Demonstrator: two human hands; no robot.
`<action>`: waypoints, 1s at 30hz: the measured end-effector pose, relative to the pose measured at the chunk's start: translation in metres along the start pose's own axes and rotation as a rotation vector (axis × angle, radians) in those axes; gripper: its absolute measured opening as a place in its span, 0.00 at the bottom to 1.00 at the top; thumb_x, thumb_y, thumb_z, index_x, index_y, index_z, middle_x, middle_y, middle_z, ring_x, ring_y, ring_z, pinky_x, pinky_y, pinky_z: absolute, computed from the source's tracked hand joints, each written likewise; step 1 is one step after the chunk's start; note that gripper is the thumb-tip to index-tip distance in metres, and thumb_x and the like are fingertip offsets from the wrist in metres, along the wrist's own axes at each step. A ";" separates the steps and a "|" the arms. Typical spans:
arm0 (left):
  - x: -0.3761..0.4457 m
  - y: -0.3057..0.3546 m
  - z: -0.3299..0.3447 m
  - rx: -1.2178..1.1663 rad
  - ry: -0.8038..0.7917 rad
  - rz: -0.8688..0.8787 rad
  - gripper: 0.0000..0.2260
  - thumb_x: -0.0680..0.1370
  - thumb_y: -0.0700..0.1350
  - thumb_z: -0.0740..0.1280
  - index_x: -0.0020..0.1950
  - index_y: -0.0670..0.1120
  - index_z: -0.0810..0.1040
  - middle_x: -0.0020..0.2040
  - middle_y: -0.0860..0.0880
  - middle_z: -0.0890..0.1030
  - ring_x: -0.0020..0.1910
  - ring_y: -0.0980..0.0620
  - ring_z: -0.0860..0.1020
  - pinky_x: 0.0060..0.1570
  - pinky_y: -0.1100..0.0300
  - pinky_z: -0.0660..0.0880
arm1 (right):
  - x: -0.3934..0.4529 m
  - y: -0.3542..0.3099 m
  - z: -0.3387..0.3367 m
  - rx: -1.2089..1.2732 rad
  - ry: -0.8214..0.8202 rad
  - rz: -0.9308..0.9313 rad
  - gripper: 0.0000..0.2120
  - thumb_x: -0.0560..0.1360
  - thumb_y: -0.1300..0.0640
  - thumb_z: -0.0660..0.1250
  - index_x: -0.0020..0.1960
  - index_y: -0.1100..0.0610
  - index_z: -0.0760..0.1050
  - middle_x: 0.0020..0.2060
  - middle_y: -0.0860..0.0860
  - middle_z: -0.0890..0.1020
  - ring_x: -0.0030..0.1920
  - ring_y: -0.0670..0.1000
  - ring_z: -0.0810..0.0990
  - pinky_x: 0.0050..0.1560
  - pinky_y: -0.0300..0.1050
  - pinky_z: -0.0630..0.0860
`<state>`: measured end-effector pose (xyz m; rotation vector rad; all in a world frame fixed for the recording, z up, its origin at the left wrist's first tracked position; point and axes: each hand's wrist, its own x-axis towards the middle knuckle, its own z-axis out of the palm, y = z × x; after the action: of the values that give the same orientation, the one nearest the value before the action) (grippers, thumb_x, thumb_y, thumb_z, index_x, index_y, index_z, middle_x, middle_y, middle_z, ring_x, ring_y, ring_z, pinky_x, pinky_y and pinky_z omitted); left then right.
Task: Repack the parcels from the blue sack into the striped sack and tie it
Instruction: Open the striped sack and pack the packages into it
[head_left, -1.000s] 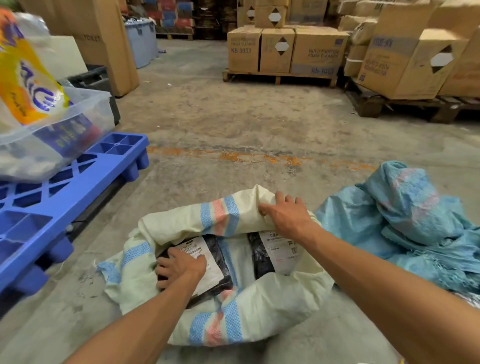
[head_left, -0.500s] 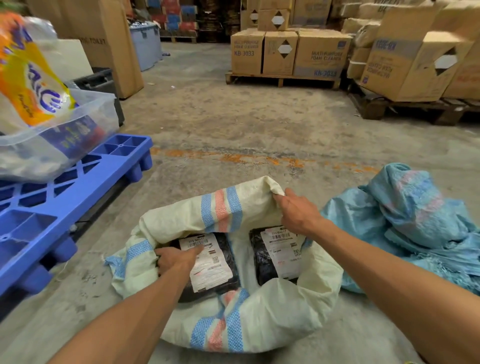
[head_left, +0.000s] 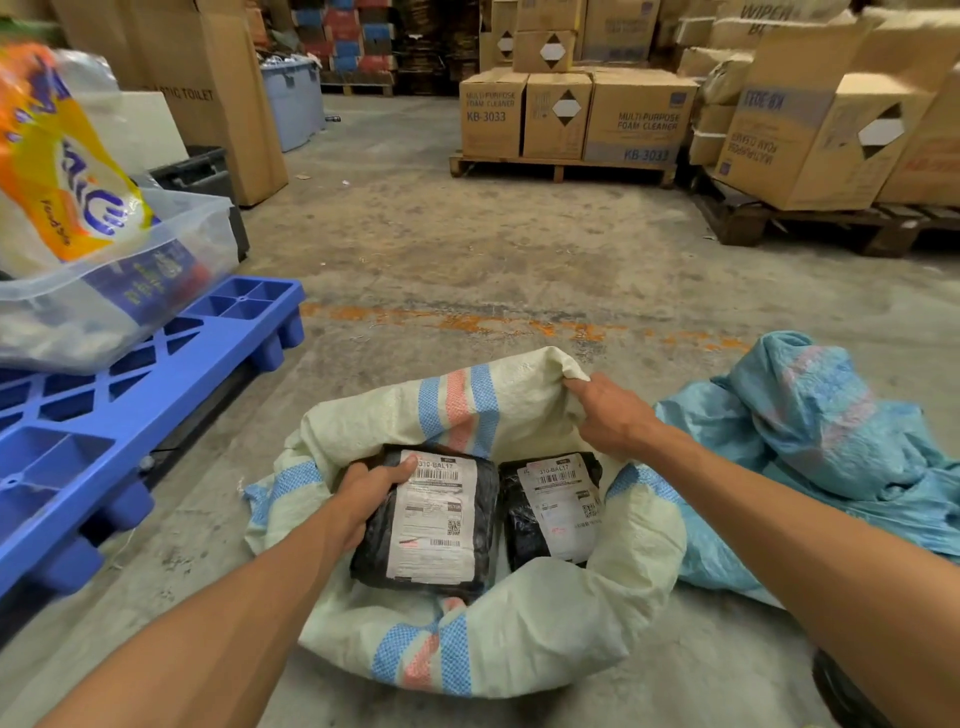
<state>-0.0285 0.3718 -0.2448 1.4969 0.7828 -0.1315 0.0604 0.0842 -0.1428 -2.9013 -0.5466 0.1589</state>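
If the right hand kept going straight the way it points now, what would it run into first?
The right hand points away and leftward, pinching the striped sack rim. It would probably push into that raised rim fold first; beyond it only bare concrete floor shows, though depth is unclear.

We see what looks like a warehouse: brown cardboard boxes (head_left: 576, 111) stacked on a wooden pallet (head_left: 563, 165), bare grey concrete floor (head_left: 467, 249).

Concrete floor (head_left: 467, 249): striped sack (head_left: 519, 639), blue sack (head_left: 831, 447), apparently three pallets.

Stained concrete floor (head_left: 467, 244); cardboard boxes (head_left: 571, 111) on wooden pallet (head_left: 561, 167); blue plastic pallet (head_left: 130, 384) left.
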 end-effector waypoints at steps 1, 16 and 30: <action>0.003 -0.004 0.004 -0.004 -0.014 -0.012 0.36 0.64 0.54 0.80 0.63 0.37 0.72 0.48 0.41 0.85 0.43 0.42 0.85 0.47 0.44 0.82 | -0.001 0.000 0.001 0.005 -0.004 0.000 0.19 0.81 0.57 0.58 0.71 0.54 0.66 0.58 0.56 0.71 0.51 0.57 0.77 0.48 0.48 0.75; 0.031 -0.047 0.037 -0.127 0.105 -0.024 0.31 0.70 0.58 0.75 0.65 0.42 0.70 0.55 0.42 0.82 0.53 0.41 0.81 0.59 0.42 0.77 | 0.006 0.010 0.004 0.055 -0.164 -0.019 0.20 0.78 0.61 0.60 0.70 0.54 0.69 0.57 0.54 0.78 0.53 0.55 0.78 0.53 0.49 0.77; 0.034 -0.043 0.062 0.619 0.276 -0.010 0.34 0.75 0.68 0.63 0.75 0.51 0.66 0.72 0.38 0.63 0.72 0.37 0.62 0.71 0.46 0.59 | -0.011 0.009 0.026 -0.078 -0.233 -0.075 0.29 0.78 0.50 0.64 0.77 0.48 0.59 0.63 0.56 0.71 0.58 0.59 0.77 0.57 0.53 0.76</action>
<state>-0.0025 0.3223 -0.3060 2.1271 1.0272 -0.1882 0.0494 0.0760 -0.1688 -2.9504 -0.7135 0.4792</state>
